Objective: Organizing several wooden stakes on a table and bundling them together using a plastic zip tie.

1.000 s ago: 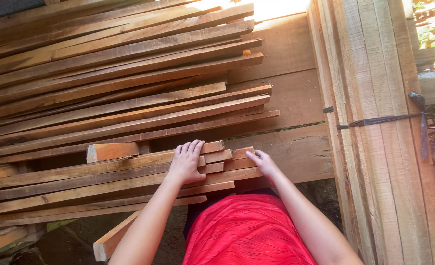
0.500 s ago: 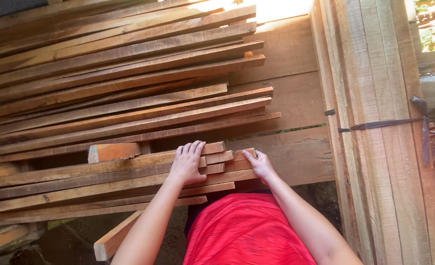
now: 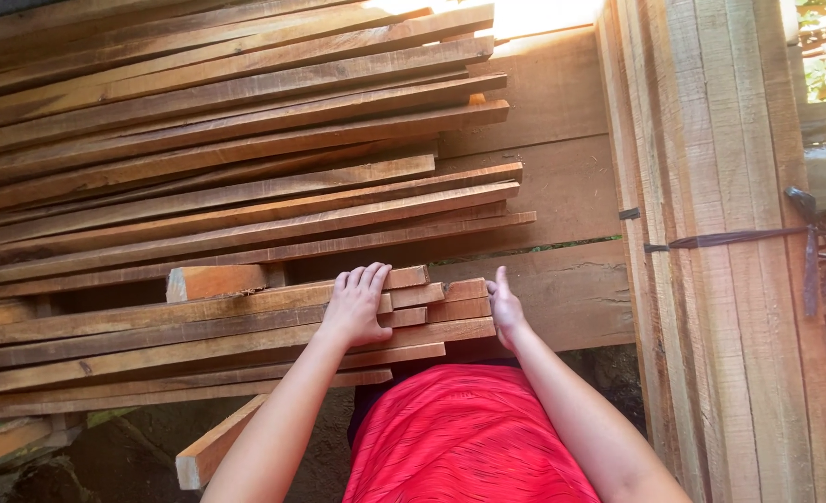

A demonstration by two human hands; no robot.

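Hands rest on the near end of a stack of rough wooden slats (image 3: 245,321). The left hand (image 3: 355,305) lies flat on top, palm down, fingers spread and pointing away, gripping nothing. The right hand (image 3: 504,307) presses its open palm against the cut ends of the same slats, thumb up, also closed on nothing. Just left of the left hand, a short orange-toned offcut (image 3: 216,281) sits on the pile. Beyond, longer slats (image 3: 245,149) fan out in uneven layers over broad planks (image 3: 553,102). At the right stands a bundle of pale boards (image 3: 711,279), bound by a dark strap (image 3: 725,238). Below, a red shirt (image 3: 469,438) fills the foreground.
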